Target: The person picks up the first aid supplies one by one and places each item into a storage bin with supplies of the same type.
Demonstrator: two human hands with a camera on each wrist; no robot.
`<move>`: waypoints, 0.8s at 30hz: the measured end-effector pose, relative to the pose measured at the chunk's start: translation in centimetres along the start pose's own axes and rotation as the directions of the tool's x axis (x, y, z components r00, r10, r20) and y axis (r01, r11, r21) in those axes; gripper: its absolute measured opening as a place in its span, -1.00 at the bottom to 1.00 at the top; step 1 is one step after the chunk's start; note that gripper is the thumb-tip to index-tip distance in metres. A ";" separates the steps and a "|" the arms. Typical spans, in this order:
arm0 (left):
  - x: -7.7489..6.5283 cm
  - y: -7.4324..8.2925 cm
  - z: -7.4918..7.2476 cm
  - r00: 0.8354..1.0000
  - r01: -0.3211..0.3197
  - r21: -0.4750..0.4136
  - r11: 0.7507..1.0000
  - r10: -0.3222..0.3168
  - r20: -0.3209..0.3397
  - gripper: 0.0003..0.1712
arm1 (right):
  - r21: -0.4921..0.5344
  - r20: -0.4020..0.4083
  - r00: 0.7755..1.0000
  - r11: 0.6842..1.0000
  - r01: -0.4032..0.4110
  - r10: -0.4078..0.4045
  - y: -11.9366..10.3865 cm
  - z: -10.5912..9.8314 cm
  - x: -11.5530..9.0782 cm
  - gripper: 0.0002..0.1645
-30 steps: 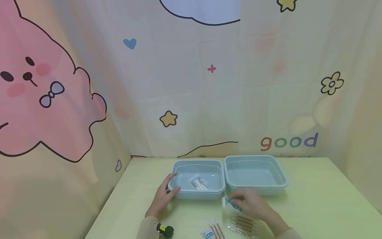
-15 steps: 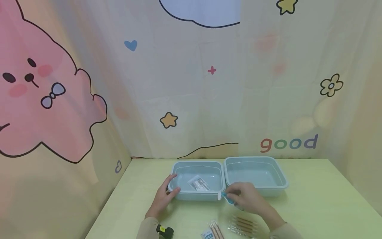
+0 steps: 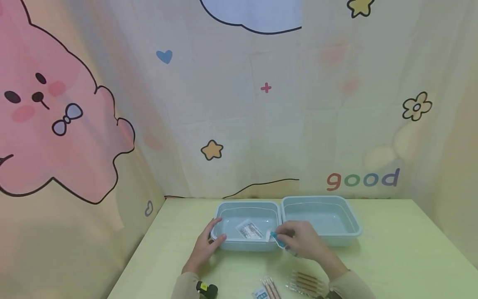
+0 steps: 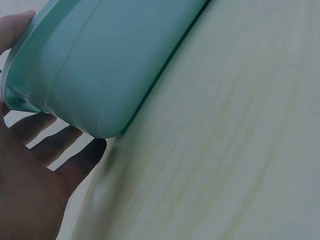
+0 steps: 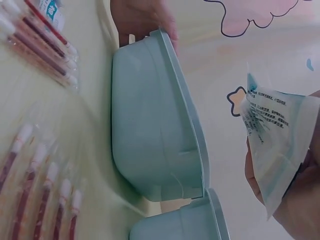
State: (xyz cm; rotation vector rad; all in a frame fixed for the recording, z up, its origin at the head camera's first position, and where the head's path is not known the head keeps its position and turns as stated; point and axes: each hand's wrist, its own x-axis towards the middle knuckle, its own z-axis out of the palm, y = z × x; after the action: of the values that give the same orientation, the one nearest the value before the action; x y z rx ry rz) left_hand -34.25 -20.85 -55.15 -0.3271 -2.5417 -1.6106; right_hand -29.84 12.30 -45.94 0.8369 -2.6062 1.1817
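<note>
Swab packs (image 3: 304,282): two clear packs of red-tipped swabs are laid on the table (image 3: 392,257) nearest the person, with a small blue-printed packet (image 3: 259,293) beside the left one; none is touched.
Right hand (image 3: 302,243): it is closed in a pinch on a small blue-and-white sachet (image 3: 275,237), held in the air over the near right corner of the left tub (image 3: 224,245).
Sachet, handling: it is judged light, thin and limp, likely to fold or slide between smooth fingers; a pinch by one sealed edge, as it is now held, should be enough.
Left hand (image 3: 204,246): the near left corner of the left tub is gripped, thumb over the rim and fingers against the outer wall.
Left tub, handling: it is judged light, stiff plastic that could skid on the smooth table, so steadying at the rim is sensible; a clear wrapped packet (image 3: 249,229) lies inside.
Right tub (image 3: 351,226): it stands touching or just beside the left one, farther to the right; nothing is seen in it.
Head view: the whole layout and both hands are given, but the sachet is too small to read.
Right wrist view: printed text on the sachet (image 5: 280,145) and its crumpled shape are shown, and the swabs (image 5: 40,45) up close.
Left wrist view: the thumb on the rim and spread fingers (image 4: 47,145) under the tub's (image 4: 110,65) corner are shown; its inside is hidden.
</note>
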 end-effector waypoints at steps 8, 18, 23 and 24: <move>0.1 -0.3 -0.2 1.000 0.002 0.012 1.000 -0.002 0.006 -0.31 | 0.023 -0.007 0.999 0.999 0.037 -0.037 -0.1 0.2 1.3 -0.90; 0.1 -0.5 -0.2 1.000 -0.001 0.006 1.000 0.001 -0.001 -0.31 | 0.062 -0.015 1.000 0.998 0.019 -0.018 -0.1 0.1 2.3 -0.88; 0.0 -0.5 -0.2 1.000 -0.015 0.002 1.000 0.015 -0.001 -0.31 | 0.058 -0.007 1.000 0.998 -0.025 0.026 -0.3 0.2 2.7 -0.87; 0.0 -0.5 -0.2 1.000 -0.017 0.003 1.000 0.017 0.001 -0.31 | 0.055 -0.005 0.999 0.998 -0.034 0.034 -0.3 0.2 2.7 -0.88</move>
State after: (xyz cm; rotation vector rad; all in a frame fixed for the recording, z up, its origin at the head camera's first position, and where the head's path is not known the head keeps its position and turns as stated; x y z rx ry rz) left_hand -34.37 -21.21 -55.54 -0.3485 -2.5341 -1.6009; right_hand -31.90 10.79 -44.92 0.8009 -2.6042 1.2686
